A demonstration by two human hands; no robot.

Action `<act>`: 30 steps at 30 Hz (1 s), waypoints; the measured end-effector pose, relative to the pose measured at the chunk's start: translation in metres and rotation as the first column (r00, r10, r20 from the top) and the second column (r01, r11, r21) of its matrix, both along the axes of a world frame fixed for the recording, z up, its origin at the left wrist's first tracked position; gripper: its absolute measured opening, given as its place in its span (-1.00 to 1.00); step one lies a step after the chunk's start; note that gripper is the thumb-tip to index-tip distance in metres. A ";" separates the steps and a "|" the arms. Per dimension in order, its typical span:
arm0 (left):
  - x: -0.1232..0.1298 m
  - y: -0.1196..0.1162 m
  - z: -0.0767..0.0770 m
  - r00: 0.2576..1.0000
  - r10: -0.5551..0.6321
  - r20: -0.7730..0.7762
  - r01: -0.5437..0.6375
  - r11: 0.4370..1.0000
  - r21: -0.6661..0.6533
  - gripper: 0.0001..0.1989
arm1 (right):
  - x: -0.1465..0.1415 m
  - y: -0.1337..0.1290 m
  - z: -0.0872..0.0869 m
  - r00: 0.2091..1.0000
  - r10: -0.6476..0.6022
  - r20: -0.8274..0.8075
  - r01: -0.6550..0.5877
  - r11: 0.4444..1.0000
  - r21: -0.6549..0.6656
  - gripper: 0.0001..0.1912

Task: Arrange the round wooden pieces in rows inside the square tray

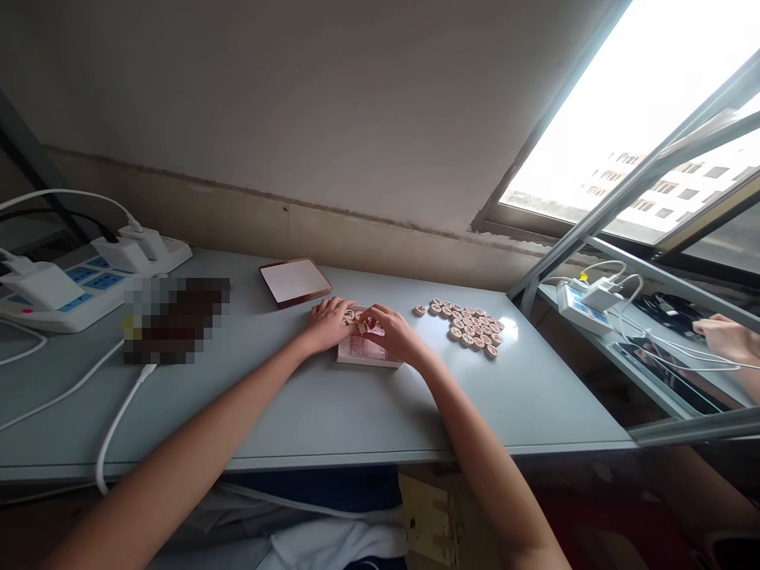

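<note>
A small open box [369, 362] with a pale rim and a reddish printed inside sits on the grey desk. Several round wooden xiangqi pieces [348, 317] lie in its far part. My left hand [326, 324] is curled around the box's far left corner, with the thumb side by the pieces. Above the box's right side, my right hand [393, 331] is closed, its fingertips pinching xiangqi pieces [369, 324] whose number I cannot make out. To the right, a cluster of xiangqi pieces [472, 324] lies loose on the desk, faces up.
Behind the box lies its upturned lid [295, 282]. A power strip [95, 305] with chargers and white cables stands at the left, beside a blurred dark object [178, 321]. A metal frame [570, 229] borders the right end; beyond it another person's hand [727, 339] shows over a second desk.
</note>
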State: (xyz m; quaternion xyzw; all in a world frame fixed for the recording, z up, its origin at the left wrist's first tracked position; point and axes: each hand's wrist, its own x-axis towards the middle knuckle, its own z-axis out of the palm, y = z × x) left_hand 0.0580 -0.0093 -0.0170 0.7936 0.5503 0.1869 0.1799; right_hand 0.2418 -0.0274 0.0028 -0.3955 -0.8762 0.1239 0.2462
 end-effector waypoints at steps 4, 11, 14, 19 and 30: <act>-0.003 0.002 -0.001 1.000 -0.018 0.000 0.018 1.000 -0.015 -0.52 | 0.001 -0.003 0.005 0.998 0.000 0.057 0.001 1.000 -0.012 -0.88; -0.002 -0.002 0.002 1.000 -0.015 -0.007 0.014 0.999 -0.031 -0.54 | 0.001 -0.001 -0.001 1.000 0.014 -0.001 -0.014 1.000 -0.024 -0.77; 0.000 -0.003 0.001 1.000 0.006 -0.007 -0.006 1.000 -0.004 -0.54 | 0.004 -0.001 0.003 1.000 0.022 0.002 -0.022 0.999 -0.044 -0.89; 0.002 -0.002 -0.003 0.999 0.045 0.020 -0.046 0.999 0.025 -0.54 | 0.033 0.006 0.018 0.940 -0.316 0.126 0.299 0.945 0.134 -0.83; 0.004 0.000 0.000 0.990 0.118 0.082 -0.115 0.993 -0.031 -0.54 | 0.074 0.015 0.006 0.728 -0.577 0.370 0.576 0.808 0.126 -0.78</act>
